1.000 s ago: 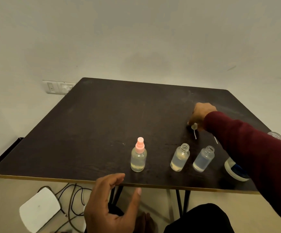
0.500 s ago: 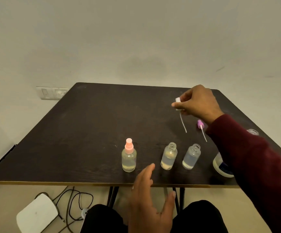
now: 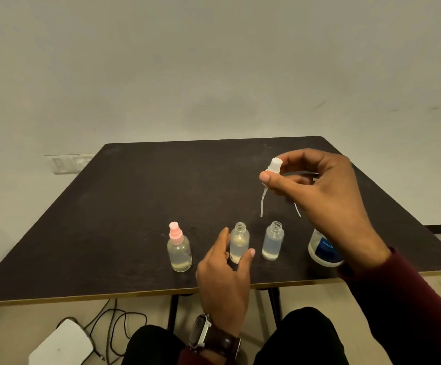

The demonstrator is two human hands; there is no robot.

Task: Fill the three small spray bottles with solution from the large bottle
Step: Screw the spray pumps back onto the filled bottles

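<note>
Three small clear bottles stand in a row near the front edge of the dark table (image 3: 124, 206). The left bottle (image 3: 179, 250) wears a pink spray cap. The middle bottle (image 3: 239, 242) and the right bottle (image 3: 273, 241) have bare threaded necks and hold some liquid. My right hand (image 3: 327, 196) pinches a white spray cap (image 3: 274, 167) above the table, its thin tube hanging down. My left hand (image 3: 226, 275) is open, fingers spread around the middle bottle's base, apparently just short of touching it. The large bottle (image 3: 322, 248) with a blue label stands at the right, partly hidden by my right wrist.
A second thin tube (image 3: 297, 209) shows under my right hand; its cap is hidden. A wall socket plate (image 3: 69, 163) sits behind the table's left corner. On the floor lie a white box (image 3: 61, 343) and black cables (image 3: 119, 322). My knees are under the table's front edge.
My right hand has lifted the white spray cap off the table and carried it up and toward me. My left hand has risen from below the table edge to the middle bottle.
</note>
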